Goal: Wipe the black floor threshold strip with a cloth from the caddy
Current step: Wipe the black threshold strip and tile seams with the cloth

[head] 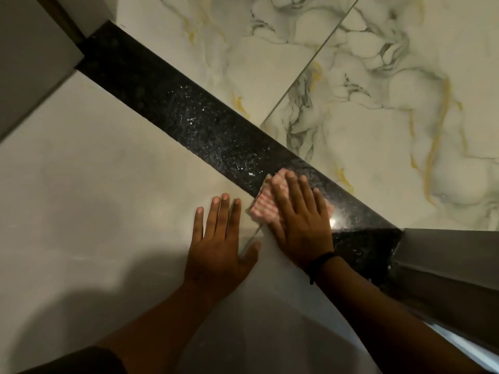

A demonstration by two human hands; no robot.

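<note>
The black speckled threshold strip [194,125] runs diagonally across the floor from upper left to lower right. My right hand [302,220] lies flat, fingers spread, pressing a pink-and-white striped cloth [266,209] onto the strip's lower part, where the cloth overlaps the strip's near edge. A dark band circles that wrist. My left hand [218,247] rests flat and open on the pale floor tile just left of the cloth, holding nothing. The caddy is out of view.
Marbled white tiles [378,103] with grey and yellow veins lie beyond the strip. Plain pale tile [94,198] is on the near side. A grey door frame [445,255] meets the strip at the right, and another frame corner [35,58] stands at the upper left.
</note>
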